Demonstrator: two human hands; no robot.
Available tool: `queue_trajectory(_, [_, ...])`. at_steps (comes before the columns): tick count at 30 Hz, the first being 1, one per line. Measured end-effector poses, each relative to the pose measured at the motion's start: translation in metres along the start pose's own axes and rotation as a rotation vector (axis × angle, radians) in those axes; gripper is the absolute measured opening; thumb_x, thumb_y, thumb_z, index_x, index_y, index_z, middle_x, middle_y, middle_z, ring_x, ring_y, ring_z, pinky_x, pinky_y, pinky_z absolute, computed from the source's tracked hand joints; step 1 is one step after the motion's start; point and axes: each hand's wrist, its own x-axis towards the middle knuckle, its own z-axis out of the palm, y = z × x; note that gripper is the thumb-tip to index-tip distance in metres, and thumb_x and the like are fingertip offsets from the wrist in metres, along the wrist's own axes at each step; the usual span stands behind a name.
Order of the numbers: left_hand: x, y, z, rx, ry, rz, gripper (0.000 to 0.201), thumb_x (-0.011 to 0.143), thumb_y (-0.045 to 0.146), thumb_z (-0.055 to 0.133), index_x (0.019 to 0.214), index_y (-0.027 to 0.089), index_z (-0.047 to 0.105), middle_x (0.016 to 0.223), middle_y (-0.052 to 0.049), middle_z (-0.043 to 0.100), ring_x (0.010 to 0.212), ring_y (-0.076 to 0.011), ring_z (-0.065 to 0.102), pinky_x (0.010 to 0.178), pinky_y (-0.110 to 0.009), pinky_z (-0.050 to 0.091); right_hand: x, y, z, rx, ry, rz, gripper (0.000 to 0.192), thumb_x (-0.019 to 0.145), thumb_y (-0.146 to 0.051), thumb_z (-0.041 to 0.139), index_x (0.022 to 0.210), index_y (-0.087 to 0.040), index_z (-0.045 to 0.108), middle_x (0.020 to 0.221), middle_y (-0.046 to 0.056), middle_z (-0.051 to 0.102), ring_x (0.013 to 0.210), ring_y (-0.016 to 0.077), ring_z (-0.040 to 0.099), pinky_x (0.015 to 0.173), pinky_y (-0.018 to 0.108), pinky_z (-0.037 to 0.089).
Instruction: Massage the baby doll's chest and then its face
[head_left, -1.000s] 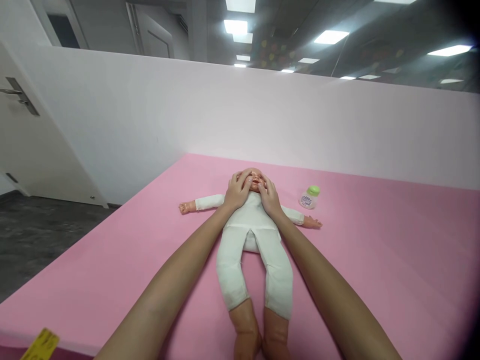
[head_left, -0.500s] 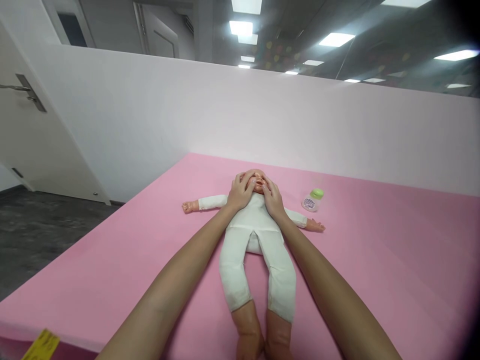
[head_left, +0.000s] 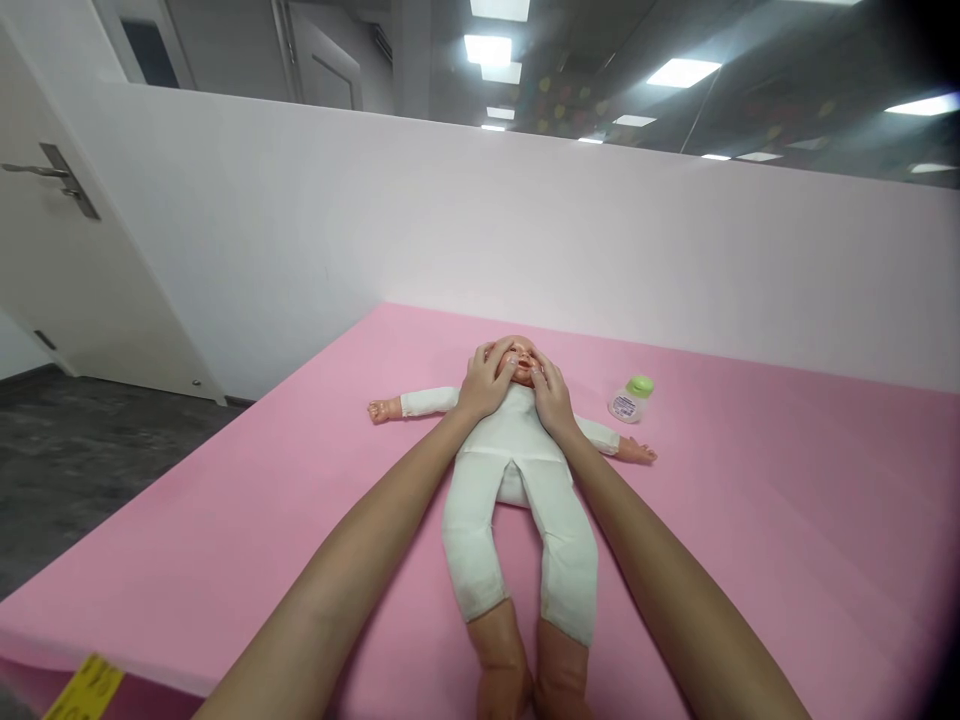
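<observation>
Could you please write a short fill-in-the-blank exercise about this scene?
1. Both hands, left hand and right hand, rest on the doll's ____.
2. The doll lies on a ____ mat.
3. The small bottle has a ____ cap.

Missing words: face; pink; green

A pink mat (head_left: 750, 520) carries a white-suited doll (head_left: 517, 480) and a green-capped bottle (head_left: 630, 400).
</observation>
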Motion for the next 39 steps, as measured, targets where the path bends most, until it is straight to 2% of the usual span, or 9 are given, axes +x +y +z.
queue_trajectory(7, [0.0010,-0.0027,0.0015,0.000,0.014,-0.018,0.051,0.108,0.051,0.045,0.154,0.029,0.051,0.152,-0.011,0.050,0.145,-0.0292,0.046,0.125,-0.048,0.037,-0.0004,0.0001,0.0005,0.023,0.017,0.023,0.060,0.105,-0.060,0.044,0.155,-0.027,0.052,0.159,0.011,0.054,0.148,0.0276,0.049,0.127,0.051,0.035])
queue_trajectory(12, [0.0011,-0.0029,0.0015,0.000,0.006,-0.004,0.044,0.110,0.051,0.039,0.148,0.037,0.057,0.148,-0.008,0.052,0.144,-0.0268,0.048,0.124,-0.046,0.038,0.0000,-0.0013,0.0002,0.015,0.002,-0.004,0.058,0.105,-0.059,0.043,0.154,-0.030,0.053,0.158,0.008,0.056,0.147,0.0273,0.049,0.126,0.051,0.036])
queue_trajectory(20, [0.0014,-0.0036,0.0022,0.001,0.021,-0.015,0.049,0.110,0.052,0.039,0.152,0.031,0.053,0.150,-0.011,0.052,0.144,-0.0279,0.047,0.125,-0.048,0.037,-0.0007,-0.0017,-0.0001,-0.005,-0.001,-0.008,0.057,0.106,-0.058,0.042,0.154,-0.030,0.053,0.158,0.009,0.055,0.146,0.0277,0.050,0.126,0.052,0.036])
queue_trajectory(27, [0.0001,0.0002,-0.0003,0.020,-0.008,-0.003,0.043,0.109,0.049,0.042,0.149,0.038,0.056,0.149,-0.008,0.050,0.144,-0.0276,0.047,0.126,-0.048,0.036,-0.0001,-0.0005,-0.0002,-0.004,-0.001,0.003,0.057,0.105,-0.058,0.044,0.154,-0.029,0.054,0.158,0.010,0.055,0.146,0.0284,0.049,0.126,0.052,0.036])
queue_trajectory(34, [0.0000,0.0013,-0.0005,0.022,-0.002,-0.031,0.049,0.109,0.051,0.043,0.153,0.033,0.051,0.150,-0.009,0.051,0.143,-0.0286,0.048,0.124,-0.048,0.038,-0.0001,-0.0027,0.0003,0.026,0.005,0.026,0.060,0.104,-0.056,0.046,0.154,-0.024,0.053,0.159,0.012,0.054,0.148,0.0282,0.048,0.128,0.050,0.034])
queue_trajectory(39, [-0.0009,0.0030,-0.0016,0.036,-0.015,-0.010,0.044,0.109,0.049,0.042,0.150,0.039,0.055,0.149,-0.008,0.050,0.143,-0.0279,0.047,0.124,-0.048,0.037,-0.0005,-0.0033,-0.0002,0.046,-0.003,0.005,0.060,0.104,-0.055,0.048,0.157,-0.026,0.050,0.161,0.010,0.052,0.149,0.0277,0.048,0.128,0.049,0.035])
